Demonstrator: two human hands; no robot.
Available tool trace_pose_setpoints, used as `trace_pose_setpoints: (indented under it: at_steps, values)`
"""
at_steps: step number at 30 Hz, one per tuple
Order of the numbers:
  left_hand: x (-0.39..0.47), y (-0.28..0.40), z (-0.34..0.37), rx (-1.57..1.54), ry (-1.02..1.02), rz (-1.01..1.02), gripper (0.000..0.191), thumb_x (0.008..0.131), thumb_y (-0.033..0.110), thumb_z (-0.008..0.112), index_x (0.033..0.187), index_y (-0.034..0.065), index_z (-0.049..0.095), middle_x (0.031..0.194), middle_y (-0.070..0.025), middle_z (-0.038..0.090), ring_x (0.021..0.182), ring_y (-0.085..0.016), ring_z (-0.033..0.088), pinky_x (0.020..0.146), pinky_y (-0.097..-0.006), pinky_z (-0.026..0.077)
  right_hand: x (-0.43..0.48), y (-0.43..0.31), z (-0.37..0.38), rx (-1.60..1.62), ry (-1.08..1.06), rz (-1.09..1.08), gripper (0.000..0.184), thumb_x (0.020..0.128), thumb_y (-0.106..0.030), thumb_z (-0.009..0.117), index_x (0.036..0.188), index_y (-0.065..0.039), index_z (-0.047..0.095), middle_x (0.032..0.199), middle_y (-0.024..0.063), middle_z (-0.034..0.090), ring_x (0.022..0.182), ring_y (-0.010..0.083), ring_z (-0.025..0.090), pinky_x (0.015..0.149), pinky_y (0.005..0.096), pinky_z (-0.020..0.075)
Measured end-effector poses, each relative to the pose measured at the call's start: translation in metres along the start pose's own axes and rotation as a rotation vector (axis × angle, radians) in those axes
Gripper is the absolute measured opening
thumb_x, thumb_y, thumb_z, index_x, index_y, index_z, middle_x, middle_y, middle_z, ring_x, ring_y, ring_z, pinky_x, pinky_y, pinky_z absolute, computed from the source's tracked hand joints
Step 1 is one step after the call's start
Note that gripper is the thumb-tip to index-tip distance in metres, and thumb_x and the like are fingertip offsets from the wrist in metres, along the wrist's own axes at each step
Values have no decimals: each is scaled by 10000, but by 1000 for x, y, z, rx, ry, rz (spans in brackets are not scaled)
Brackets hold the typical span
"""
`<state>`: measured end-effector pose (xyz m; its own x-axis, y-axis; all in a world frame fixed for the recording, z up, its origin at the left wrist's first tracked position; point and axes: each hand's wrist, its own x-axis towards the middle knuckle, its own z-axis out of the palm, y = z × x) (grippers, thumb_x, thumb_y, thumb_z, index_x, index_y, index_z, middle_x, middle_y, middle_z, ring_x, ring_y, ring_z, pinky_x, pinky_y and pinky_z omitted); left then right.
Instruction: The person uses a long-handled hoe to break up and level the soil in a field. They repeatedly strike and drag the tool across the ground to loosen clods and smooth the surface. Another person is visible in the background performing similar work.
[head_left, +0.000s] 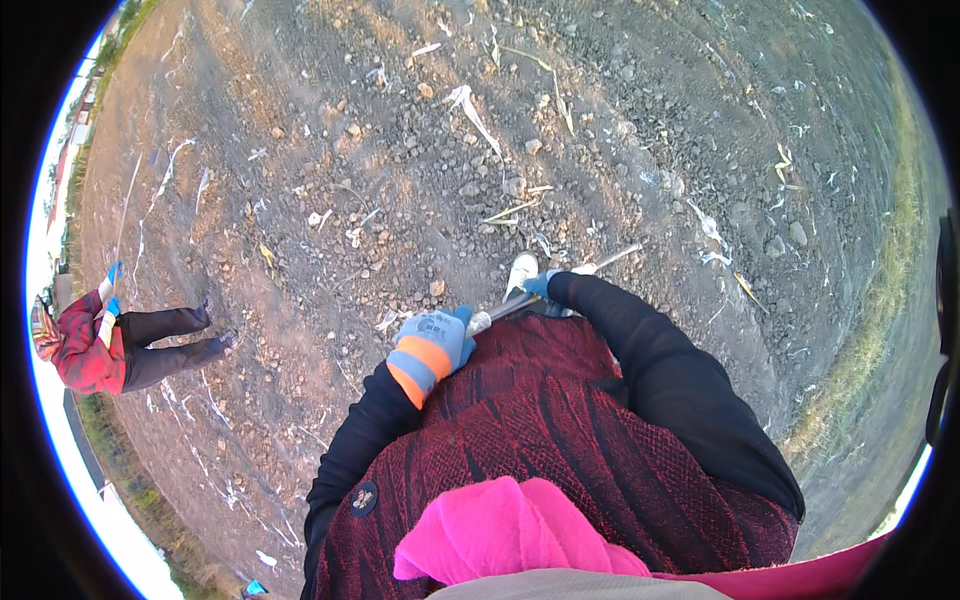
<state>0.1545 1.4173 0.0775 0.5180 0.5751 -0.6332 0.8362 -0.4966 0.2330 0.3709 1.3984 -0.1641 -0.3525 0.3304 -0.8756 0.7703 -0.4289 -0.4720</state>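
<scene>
My left hand (433, 339), in a grey-blue knit glove with an orange-banded cuff, is closed around one end of a pole (517, 304). The pole looks metallic, with a clear or whitish wrapping near that hand. Farther along it, my right hand (541, 283) grips the shaft in a blue glove, partly hidden by my black sleeve. Past the right hand, the pole's thin end (619, 255) slants up and right over the soil. A white shoe (523, 268) shows just beyond the pole.
Tilled, stony soil (420, 187) carries scraps of white plastic film (474, 116) and dry stalks (511, 213). At left, another person (90, 349) in a red checked top and blue gloves holds a long pole (127, 206). Dry grass (862, 367) borders the right side.
</scene>
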Motion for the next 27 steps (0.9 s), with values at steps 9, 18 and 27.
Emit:
trace_pose_setpoints:
  at_steps: [9, 18, 27]
  values:
    - [33, -22, -27, -106, -19, 69, 262, 761, 252, 591, 964, 89, 565, 871, -169, 618, 817, -339, 599, 717, -438, 460, -51, -49, -29, -443, 295, 9, 280, 796, -256, 540, 1033, -138, 628, 1071, 137, 594, 974, 307, 585, 799, 387, 484]
    - [56, -59, -54, 84, -171, 214, 312, 788, 314, 576, 933, 51, 492, 734, -195, 615, 702, -371, 607, 628, -460, 468, -32, -63, -41, -203, 273, -6, 257, 746, -256, 593, 928, -92, 672, 966, 127, 649, 909, 267, 621, 789, 377, 494]
    - [89, -131, -58, -17, -53, 341, 377, 776, 305, 596, 1073, 84, 524, 830, -195, 619, 720, -377, 596, 633, -448, 475, -14, -91, -50, -126, 472, 202, 245, 805, -219, 528, 965, -100, 671, 1025, 123, 635, 980, 261, 604, 784, 405, 495]
